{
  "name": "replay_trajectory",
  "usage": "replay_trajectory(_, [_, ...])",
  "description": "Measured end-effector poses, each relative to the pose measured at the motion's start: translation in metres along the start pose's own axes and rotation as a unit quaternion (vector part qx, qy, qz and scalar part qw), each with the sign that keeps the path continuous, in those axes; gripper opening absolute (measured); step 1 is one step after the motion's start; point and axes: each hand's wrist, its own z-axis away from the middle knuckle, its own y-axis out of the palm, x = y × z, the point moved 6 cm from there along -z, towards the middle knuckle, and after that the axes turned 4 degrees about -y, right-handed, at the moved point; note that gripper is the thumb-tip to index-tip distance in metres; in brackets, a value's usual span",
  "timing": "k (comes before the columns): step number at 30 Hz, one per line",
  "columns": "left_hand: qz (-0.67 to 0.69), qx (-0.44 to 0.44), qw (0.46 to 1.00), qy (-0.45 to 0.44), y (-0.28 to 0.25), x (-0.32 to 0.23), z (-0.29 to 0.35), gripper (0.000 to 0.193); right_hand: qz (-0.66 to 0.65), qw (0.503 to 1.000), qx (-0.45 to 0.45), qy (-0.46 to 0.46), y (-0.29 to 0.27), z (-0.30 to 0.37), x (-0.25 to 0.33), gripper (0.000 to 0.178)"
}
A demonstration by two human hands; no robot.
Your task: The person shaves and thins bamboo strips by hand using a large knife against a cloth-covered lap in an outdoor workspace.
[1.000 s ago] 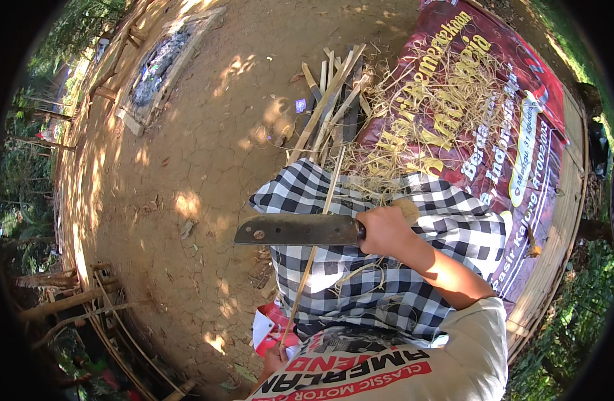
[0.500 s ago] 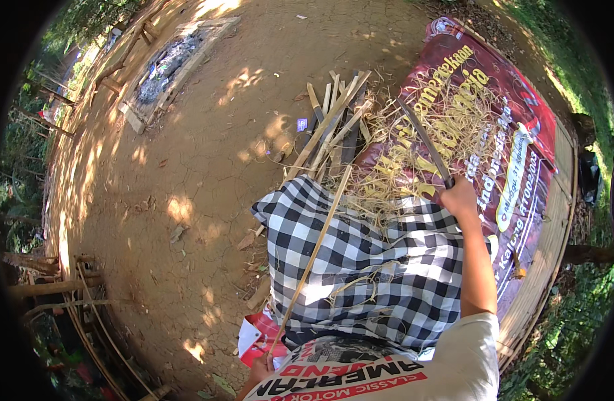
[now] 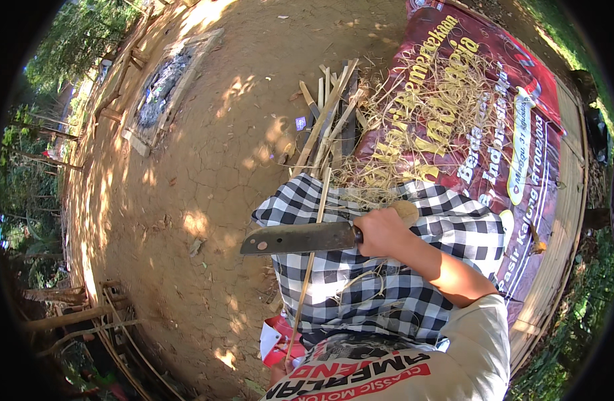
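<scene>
My right hand (image 3: 386, 232) is closed around the handle of a broad, dark-bladed machete (image 3: 293, 239), whose rounded wooden butt sticks out behind my fist. The blade points left, flat side showing, and passes over a long thin bamboo strip (image 3: 305, 287). Whether blade and strip touch, I cannot tell. At the lower edge, partly cut off by my shirt, my left hand (image 3: 289, 367) grips the near end of that strip. The strip runs up across the black-and-white checkered cloth (image 3: 367, 267) on my lap. Thin curled shavings (image 3: 367, 284) lie on the cloth.
Split bamboo pieces (image 3: 330, 110) lie piled ahead. To the right, a maroon printed banner (image 3: 551, 157) strewn with shavings (image 3: 454, 100) covers a bamboo platform (image 3: 569, 227). An ash pit (image 3: 161, 90) framed in wood sits far left, wooden rails (image 3: 79, 321) near left. A red-white packet (image 3: 273, 337) lies beside my left hand.
My right hand has swung the machete from the banner side back left and nearer, over the lap; the blade now points left across the strip. My left hand keeps its hold.
</scene>
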Motion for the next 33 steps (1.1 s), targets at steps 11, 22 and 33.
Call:
replay_trajectory(11, [0.008,-0.004,1.0,0.0,0.0,0.007,0.001,0.033,0.001,0.914,-0.17,0.369,-0.102,0.019,-0.164,0.024])
replay_trajectory(22, [-0.022,0.0,0.999,-0.034,-0.005,0.01,-0.004,0.033,-0.031,0.978,-0.193,0.077,-0.072,0.041,-0.048,0.015])
replay_trajectory(33, [-0.051,-0.013,0.996,-0.07,-0.019,0.001,0.0,0.033,-0.048,0.976,-0.127,0.171,-0.03,-0.029,-0.118,0.021])
